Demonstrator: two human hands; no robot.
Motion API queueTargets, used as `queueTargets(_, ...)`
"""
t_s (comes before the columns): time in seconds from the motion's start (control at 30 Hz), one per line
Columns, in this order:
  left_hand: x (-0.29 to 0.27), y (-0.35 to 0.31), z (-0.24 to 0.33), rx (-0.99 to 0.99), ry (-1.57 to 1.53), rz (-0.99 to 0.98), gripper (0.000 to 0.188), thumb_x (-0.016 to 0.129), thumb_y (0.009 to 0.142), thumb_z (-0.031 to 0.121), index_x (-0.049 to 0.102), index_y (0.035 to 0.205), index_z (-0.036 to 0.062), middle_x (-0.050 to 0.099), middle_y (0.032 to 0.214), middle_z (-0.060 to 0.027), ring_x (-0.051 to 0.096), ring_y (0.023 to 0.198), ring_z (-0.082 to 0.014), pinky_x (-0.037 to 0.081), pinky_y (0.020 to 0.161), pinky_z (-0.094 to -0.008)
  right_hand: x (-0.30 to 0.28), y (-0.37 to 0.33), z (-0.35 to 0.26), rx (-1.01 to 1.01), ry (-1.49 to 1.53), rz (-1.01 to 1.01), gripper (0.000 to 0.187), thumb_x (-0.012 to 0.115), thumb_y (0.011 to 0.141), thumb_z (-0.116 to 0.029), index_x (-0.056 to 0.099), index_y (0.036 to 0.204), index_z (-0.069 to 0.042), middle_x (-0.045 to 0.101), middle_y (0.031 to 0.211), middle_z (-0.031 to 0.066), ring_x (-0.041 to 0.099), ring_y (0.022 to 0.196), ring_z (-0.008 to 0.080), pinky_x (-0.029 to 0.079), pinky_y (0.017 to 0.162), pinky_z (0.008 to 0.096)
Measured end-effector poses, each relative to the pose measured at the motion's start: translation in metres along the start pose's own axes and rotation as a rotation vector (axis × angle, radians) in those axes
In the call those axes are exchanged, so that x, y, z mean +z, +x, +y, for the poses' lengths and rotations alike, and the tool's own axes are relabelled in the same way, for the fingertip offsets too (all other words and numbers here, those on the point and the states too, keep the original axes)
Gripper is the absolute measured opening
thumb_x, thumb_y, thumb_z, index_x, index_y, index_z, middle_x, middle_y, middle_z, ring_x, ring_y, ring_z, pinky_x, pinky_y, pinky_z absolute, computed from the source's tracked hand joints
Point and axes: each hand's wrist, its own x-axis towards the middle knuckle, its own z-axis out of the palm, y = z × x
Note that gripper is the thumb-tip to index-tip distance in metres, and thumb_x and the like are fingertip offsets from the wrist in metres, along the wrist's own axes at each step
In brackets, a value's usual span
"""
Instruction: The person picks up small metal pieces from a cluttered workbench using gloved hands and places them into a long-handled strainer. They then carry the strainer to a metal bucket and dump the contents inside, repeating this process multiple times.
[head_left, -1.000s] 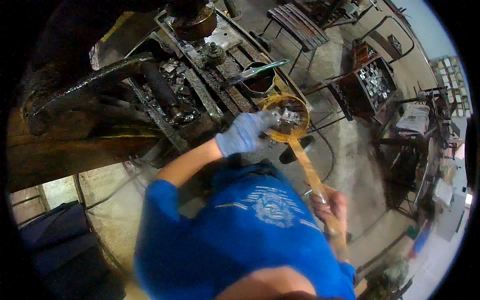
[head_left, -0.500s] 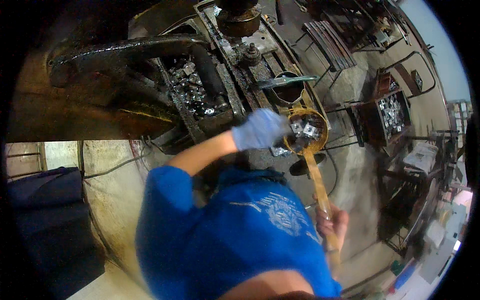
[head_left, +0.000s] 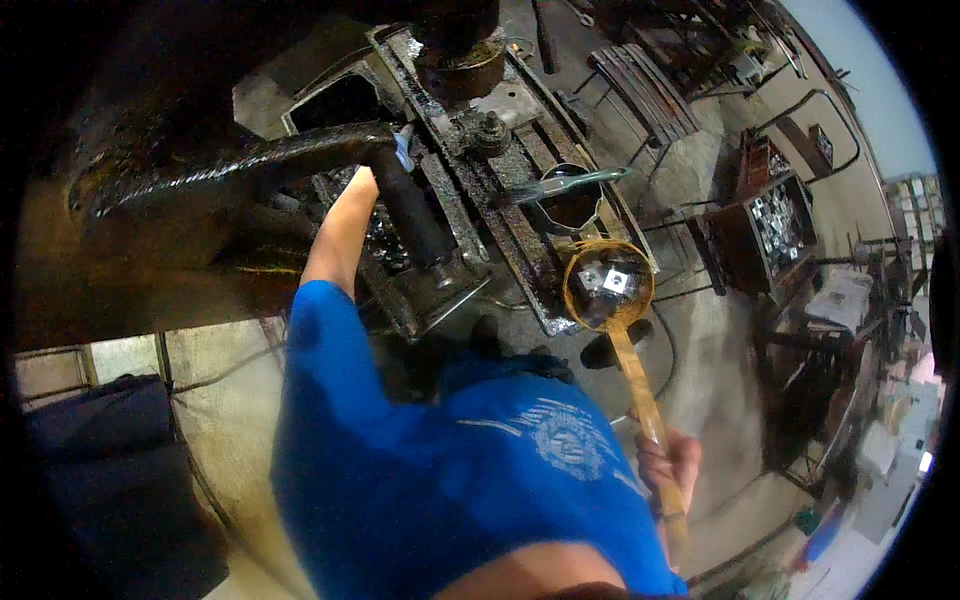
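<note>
Scoop (head_left: pixel 618 328): ahead of the right hand (head_left: pixel 675 462), metal pieces (head_left: pixel 614 281) inside.
Right hand: closed around the scoop's handle (head_left: pixel 645 405).
Left hand (head_left: pixel 403 150): mostly behind the dark bar (head_left: pixel 412 205); cannot tell its grip.

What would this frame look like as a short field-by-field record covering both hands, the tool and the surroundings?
Left hand: blue-gloved, mostly hidden by a dark curved bar; grip cannot be told
Right hand: bare, closed around a wooden handle
Tool: yellow round scoop at the handle's far end
Scoop contents: shiny metal pieces
Beyond scoop: green-handled brush lying across an open container
Farther right: dark box of similar pieces; slatted seat
</note>
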Motion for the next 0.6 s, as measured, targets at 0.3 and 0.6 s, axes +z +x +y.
queueTargets(0.3,0.016,0.014,-0.009,0.150,0.014,0.042,0.052,0.057,0.073,0.049,0.052,0.118,0.0235,0.041,0.130,-0.0188,0.056,0.098,-0.0336,0.047,0.082,-0.0408,0.000,-0.001,0.005,-0.003,0.073,0.021,0.087,0.072,0.066,-0.028,0.024,0.131,0.005,0.039,0.074,0.0053,0.037,0.047,0.0070,0.031,0.032,0.0175)
queueTargets(0.6,0.029,0.010,-0.018,0.229,-0.039,0.359,0.031,0.060,0.069,0.042,0.064,0.095,0.0255,0.060,0.098,-0.0106,0.059,0.085,-0.0295,0.048,0.071,-0.0403,0.001,0.002,0.001,0.004,-0.008,0.069,0.070,0.060,0.070,-0.024,0.031,0.127,0.004,0.041,0.069,0.0058,0.036,0.043,0.0064,0.029,0.033,0.0173)
